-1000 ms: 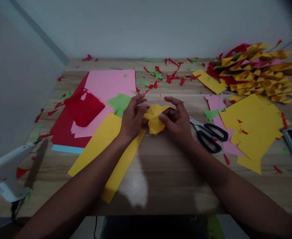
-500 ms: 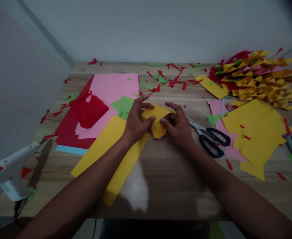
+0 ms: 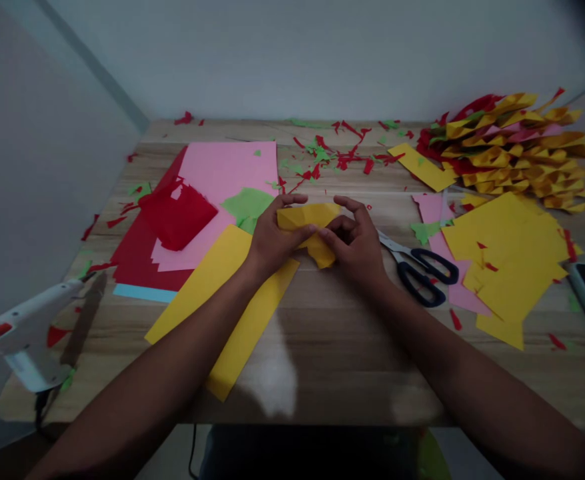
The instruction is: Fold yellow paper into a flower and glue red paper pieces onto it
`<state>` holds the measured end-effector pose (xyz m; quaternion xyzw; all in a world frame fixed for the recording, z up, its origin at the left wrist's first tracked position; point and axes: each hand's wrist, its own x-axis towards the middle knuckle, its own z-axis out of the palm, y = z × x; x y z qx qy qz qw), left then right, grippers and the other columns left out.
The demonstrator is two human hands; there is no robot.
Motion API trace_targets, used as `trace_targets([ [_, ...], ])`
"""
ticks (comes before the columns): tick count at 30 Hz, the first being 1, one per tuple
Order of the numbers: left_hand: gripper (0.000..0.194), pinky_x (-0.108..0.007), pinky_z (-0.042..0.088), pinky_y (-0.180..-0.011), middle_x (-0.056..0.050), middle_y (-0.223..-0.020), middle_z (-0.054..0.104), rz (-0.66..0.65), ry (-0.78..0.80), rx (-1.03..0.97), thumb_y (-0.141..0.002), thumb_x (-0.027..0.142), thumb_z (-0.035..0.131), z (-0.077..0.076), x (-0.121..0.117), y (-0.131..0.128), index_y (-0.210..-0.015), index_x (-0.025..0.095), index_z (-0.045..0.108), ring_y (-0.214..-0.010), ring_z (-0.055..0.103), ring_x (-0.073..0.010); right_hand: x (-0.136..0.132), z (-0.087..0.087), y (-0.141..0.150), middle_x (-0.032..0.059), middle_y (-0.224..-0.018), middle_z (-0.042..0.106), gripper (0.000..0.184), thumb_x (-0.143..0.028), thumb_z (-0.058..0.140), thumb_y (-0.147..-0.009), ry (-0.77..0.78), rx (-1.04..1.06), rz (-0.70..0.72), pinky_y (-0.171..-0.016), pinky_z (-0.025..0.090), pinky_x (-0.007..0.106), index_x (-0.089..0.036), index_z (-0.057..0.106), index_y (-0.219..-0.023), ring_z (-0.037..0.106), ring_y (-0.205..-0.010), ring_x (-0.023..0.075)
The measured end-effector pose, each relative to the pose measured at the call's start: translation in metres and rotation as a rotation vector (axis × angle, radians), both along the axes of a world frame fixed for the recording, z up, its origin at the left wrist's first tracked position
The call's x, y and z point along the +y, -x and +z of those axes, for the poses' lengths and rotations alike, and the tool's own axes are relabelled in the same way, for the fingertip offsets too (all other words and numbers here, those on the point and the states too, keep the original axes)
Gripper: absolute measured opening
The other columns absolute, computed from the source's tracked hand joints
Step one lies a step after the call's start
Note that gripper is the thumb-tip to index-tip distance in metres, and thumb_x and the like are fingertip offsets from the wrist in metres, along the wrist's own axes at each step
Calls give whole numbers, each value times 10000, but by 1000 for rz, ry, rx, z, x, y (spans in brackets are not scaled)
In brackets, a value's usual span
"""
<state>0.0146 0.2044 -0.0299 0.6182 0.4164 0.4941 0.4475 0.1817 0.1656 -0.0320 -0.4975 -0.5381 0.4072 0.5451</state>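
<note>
The wooden surface [image 3: 322, 347] is being shared by a lot of paper, and everything is being worked right at its middle. Beyond the left hand, a pink sheet [image 3: 227, 167] is lying over red sheets [image 3: 137, 257], with a crumpled red piece [image 3: 177, 215] on top. Under the left wrist a long yellow sheet [image 3: 222, 293] is being leaned on. Out past the right hand, a stack of loose yellow sheets [image 3: 512, 253] is lying, and further off a heap of folded yellow and red pieces [image 3: 512, 150] is piled near the wall. Just beside the right hand's knuckles, black-handled scissors [image 3: 422, 267] are lying open. A glue gun [image 3: 27, 330] is standing well apart from the left forearm.

Between the two hands, the small folded yellow paper [image 3: 310, 220] is being held just above the surface. The left hand [image 3: 272, 237] is being closed on its near edge, thumb on top; the right hand [image 3: 357, 243] is being pinched onto the lower corner, fingers curled narrow.

For a clean fold, it is judged that the edges are best being lined up before any pressing is done, with the left hand being kept as the anchor while the crease is being run by the right thumb. The long sheet beneath is likely to be dragged if the wrist is being slid.
</note>
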Motion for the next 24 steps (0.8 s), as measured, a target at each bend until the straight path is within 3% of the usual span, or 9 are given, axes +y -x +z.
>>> trace_targets([
  [4, 334, -234, 518, -624, 6, -795, 671, 0, 85, 23, -722, 416, 806, 9, -5, -1, -883, 184, 629, -689, 620, -124, 0, 1, 0, -20, -854, 632, 482, -362, 755, -799, -42, 46, -107, -671, 501, 291, -282, 504, -1203, 620, -752, 148],
  [8, 299, -225, 472, -573, 9, -721, 660, -51, 109, 73, -740, 435, 783, 12, -8, -2, -807, 173, 654, -635, 593, -118, -2, 6, 0, -25, -810, 593, 413, -418, 739, -806, -56, 85, -99, -627, 470, 279, -271, 566, -1151, 559, -676, 130],
  [10, 308, -231, 475, -570, -5, -721, 676, -81, 143, 93, -751, 456, 766, 13, -9, -2, -787, 164, 672, -644, 607, -130, -3, 8, 0, -31, -757, 554, 327, -452, 741, -799, -43, 96, -60, -578, 434, 267, -258, 607, -1026, 510, -630, 120],
  [13, 359, -247, 505, -585, -35, -766, 718, -126, 229, 76, -729, 491, 779, 16, -11, 0, -799, 146, 708, -668, 635, -150, -4, 10, -4, -36, -667, 508, 289, -455, 733, -797, 24, 112, 23, -536, 384, 255, -222, 571, -741, 461, -586, 107],
  [16, 405, -259, 536, -617, -48, -806, 740, -155, 319, 14, -682, 507, 814, 18, -10, 3, -814, 135, 725, -691, 659, -160, -2, 14, -15, -48, -596, 478, 299, -387, 701, -809, 58, 73, 113, -504, 318, 246, -201, 536, -642, 411, -538, 91],
  [18, 408, -256, 539, -618, -39, -809, 738, -166, 351, -17, -678, 507, 819, 17, -8, 4, -830, 141, 723, -690, 661, -156, 0, 17, -24, -59, -543, 443, 320, -361, 672, -826, 80, 5, 246, -488, 266, 247, -189, 535, -593, 358, -503, 77],
  [21, 390, -250, 528, -614, -15, -785, 702, -142, 276, -23, -691, 506, 812, 12, -4, 2, -840, 166, 692, -692, 643, -146, 1, 20, -34, -61, -488, 442, 376, -392, 650, -867, 188, -63, 537, -476, 252, 248, -172, 601, -567, 337, -462, 67],
  [24, 417, -271, 542, -714, -29, -924, 690, 7, 68, -52, -734, 511, 780, 4, 0, 0, -992, 212, 646, -827, 649, -161, 0, 16, -34, -56, -497, 504, 342, -463, 653, -885, 269, 42, 574, -469, 272, 235, -173, 713, -712, 385, -455, 70],
])
